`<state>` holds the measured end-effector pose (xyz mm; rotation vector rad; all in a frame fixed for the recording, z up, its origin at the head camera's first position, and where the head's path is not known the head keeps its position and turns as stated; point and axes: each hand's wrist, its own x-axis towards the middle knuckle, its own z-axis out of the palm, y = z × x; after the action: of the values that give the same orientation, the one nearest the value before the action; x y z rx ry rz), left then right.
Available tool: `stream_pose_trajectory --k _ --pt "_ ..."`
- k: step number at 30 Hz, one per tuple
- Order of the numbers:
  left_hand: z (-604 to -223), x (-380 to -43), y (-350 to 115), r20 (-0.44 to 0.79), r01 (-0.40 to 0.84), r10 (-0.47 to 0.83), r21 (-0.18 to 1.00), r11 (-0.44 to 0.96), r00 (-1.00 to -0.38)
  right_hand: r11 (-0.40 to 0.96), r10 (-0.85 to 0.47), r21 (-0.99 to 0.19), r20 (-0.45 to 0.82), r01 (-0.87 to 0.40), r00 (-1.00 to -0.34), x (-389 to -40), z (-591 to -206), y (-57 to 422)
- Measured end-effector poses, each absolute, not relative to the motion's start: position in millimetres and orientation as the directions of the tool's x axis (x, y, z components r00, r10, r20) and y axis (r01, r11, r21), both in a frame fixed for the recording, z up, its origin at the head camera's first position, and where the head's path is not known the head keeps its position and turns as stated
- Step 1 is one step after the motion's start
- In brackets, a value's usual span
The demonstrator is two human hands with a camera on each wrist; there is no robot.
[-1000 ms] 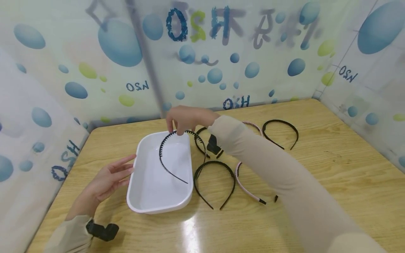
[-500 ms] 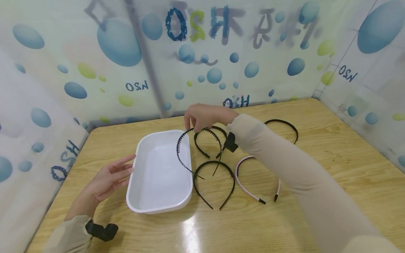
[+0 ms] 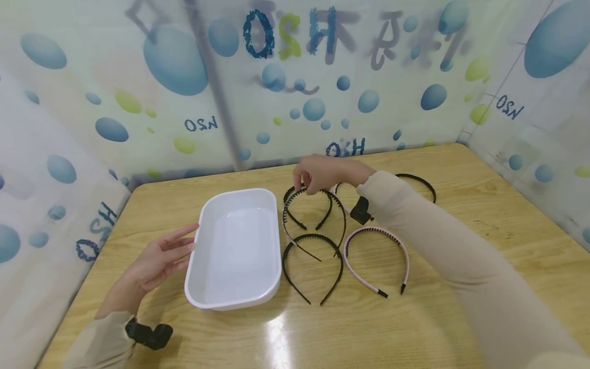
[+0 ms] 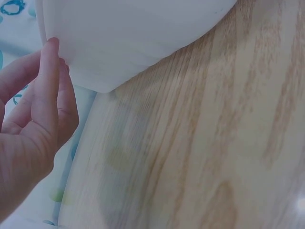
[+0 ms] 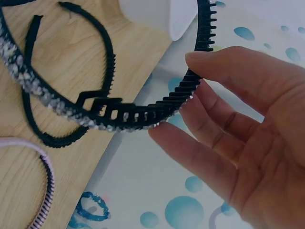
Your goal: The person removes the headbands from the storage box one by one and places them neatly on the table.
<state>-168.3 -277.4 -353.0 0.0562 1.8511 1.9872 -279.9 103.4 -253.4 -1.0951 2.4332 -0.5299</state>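
Note:
My right hand pinches the top of a black toothed headband, whose outer face is covered in silvery glitter. The headband hangs ends down, overlapping two plain black headbands in the head view: one nearer and one farther back. At the left side of a white tray, my left hand has its fingers extended, fingertips right at the wall. In the left wrist view, those fingers lie against the tray's outer side. Nothing lies in the tray.
A pink headband lies right of the nearer black one. Farther back is another black headband, partly behind the right sleeve. The right wrist partly hides a second pink one. A printed curtain borders the wooden table.
My right hand has carried the glittery headband rightward, from over the tray to over the black headbands. My left hand and the tray have stayed put.

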Motion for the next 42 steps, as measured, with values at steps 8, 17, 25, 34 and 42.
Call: stream_pose_trajectory --k 8,17,25,34,42 --pt "-356.9 -169.6 -278.6 -0.214 -0.260 0.362 0.962 -0.084 -0.907 0.604 -0.773 -0.497 -0.173 -0.623 -0.611 -279.5 -259.7 129.2" --pt "-356.8 -169.0 -277.1 -0.177 -0.234 0.382 0.966 -0.109 -0.907 0.621 -0.751 -0.471 -0.128 -0.626 -0.648 -274.1 -260.1 153.4" --pt "-356.9 -168.4 -276.7 -0.181 -0.231 0.376 0.968 -0.094 -0.909 0.668 -0.698 -0.465 -0.122 -0.581 -0.706 -271.7 -255.6 176.5" --pt "-356.6 -167.2 -276.2 -0.171 -0.224 0.378 0.969 -0.101 -0.910 0.697 -0.662 -0.470 -0.130 -0.542 -0.738 -270.4 -258.5 206.8" --pt "-356.9 -167.6 -275.8 -0.164 -0.218 0.382 0.971 -0.103 -0.910 0.709 -0.629 -0.497 -0.125 -0.500 -0.767 -265.6 -265.5 237.8"
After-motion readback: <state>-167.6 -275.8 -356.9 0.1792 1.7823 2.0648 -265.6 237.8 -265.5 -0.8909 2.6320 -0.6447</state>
